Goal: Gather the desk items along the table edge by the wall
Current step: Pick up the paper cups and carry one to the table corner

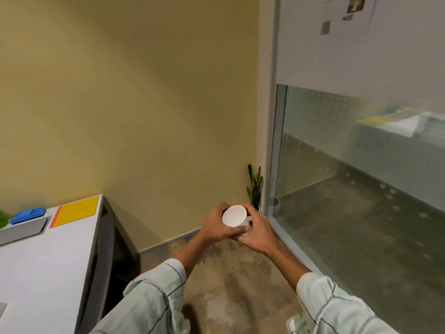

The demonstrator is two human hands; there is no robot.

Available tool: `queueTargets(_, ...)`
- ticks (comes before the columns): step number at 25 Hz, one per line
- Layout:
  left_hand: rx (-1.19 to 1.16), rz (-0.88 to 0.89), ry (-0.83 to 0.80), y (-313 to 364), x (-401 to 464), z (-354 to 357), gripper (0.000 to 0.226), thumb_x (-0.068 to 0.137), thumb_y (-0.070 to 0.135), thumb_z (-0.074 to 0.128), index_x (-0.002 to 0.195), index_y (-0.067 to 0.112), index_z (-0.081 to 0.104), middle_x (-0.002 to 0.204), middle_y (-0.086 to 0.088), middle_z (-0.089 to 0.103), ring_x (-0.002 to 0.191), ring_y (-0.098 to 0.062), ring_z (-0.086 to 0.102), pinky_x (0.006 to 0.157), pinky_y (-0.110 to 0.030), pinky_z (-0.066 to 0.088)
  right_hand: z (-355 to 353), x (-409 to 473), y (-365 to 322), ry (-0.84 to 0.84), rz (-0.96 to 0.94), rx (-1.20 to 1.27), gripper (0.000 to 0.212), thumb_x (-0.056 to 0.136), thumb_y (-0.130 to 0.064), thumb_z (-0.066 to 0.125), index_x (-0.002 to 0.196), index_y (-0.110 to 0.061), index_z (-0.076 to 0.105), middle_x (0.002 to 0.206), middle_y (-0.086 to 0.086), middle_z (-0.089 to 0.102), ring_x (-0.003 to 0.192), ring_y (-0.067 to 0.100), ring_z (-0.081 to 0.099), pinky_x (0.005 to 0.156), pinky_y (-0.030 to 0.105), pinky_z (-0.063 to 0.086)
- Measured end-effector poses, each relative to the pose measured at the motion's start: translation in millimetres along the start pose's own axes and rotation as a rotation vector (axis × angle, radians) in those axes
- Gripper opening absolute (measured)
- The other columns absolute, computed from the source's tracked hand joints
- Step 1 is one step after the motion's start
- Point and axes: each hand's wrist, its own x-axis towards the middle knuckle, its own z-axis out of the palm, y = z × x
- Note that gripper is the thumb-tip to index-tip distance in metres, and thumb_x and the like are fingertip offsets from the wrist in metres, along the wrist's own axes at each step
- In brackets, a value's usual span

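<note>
Both hands hold a white pot (234, 219) out in mid-air over the concrete floor (231, 292), well clear of the bench (43, 266) at 9 o'clock. Its flat base tips toward the camera, so it is tilted hard, near sideways.

Left hand (215, 226): fingers curled shut round the pot's near side, thumb under the base rim. Right hand (256, 233): fingers wrapped round the far side. What the right fingers press on is hidden behind the pot.

Green leaves (255, 186) rise at 12 o'clock behind the hands. Whether they grow from this pot or stand on the floor in the corner, cannot tell.

Already at the bench's wall edge: yellow pad (77, 210), blue stapler (27, 214), grey tray (22, 231).

Risks, as judged:
- Tilted pot may spill soil, if it holds any.
- A smooth wall with nothing beneath it: a slip means a drop onto hard floor.
- The swing toward 9 o'clock could clip the bench corner (102, 197).
- Setting down close to the pad may knock the stapler.
</note>
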Motion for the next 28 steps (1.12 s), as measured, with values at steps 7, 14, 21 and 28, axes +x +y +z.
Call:
queueTargets(7, 0.110, 0.059, 0.045, -63, 122, -76, 0.072, 0.051, 0.067, 0.081, 0.103, 0.021, 0.060, 0.096, 0.003, 0.067, 0.084, -0.017, 0.064, 0.073, -0.039, 0.054, 66, 168, 12, -0.061, -0.076, -0.092, 0.091, 0.064, -0.031, 0.083, 0.145, -0.029, 0.040, 0.138, 0.001, 0.056, 0.121, 0.020, 0.056, 0.099, 0.030, 0.050)
queueTargets(14, 0.543, 0.073, 0.027, -163, 166, -200, 0.103, 0.063, 0.080, 0.066, 0.139, 0.015, 0.040, 0.136, -0.004, 0.051, 0.118, -0.018, 0.052, 0.101, -0.030, 0.044, 172, 294, -11, -0.152, -0.143, -0.021, 0.091, 0.058, -0.064, 0.079, 0.138, -0.031, 0.048, 0.133, -0.006, 0.060, 0.113, 0.014, 0.058, 0.093, 0.030, 0.052)
queueTargets(21, 0.650, -0.289, 0.259, -283, 155, -278, 0.090, 0.074, 0.084, 0.047, 0.136, 0.018, 0.046, 0.138, -0.002, 0.051, 0.124, -0.018, 0.048, 0.102, -0.033, 0.042, 319, 403, -41, -0.444, -0.320, 0.040, 0.088, 0.059, -0.066, 0.078, 0.134, -0.029, 0.050, 0.129, -0.010, 0.057, 0.112, 0.013, 0.058, 0.090, 0.023, 0.048)
queueTargets(28, 0.674, -0.778, 0.435, -359, 130, -338, 0.087, 0.080, 0.082, 0.036, 0.139, 0.018, 0.042, 0.147, -0.005, 0.044, 0.133, -0.022, 0.040, 0.107, -0.039, 0.037, 467, 480, -97, -0.914, -0.519, 0.036, 0.091, 0.058, -0.062, 0.083, 0.136, -0.028, 0.051, 0.133, -0.007, 0.059, 0.119, 0.015, 0.057, 0.094, 0.024, 0.046)
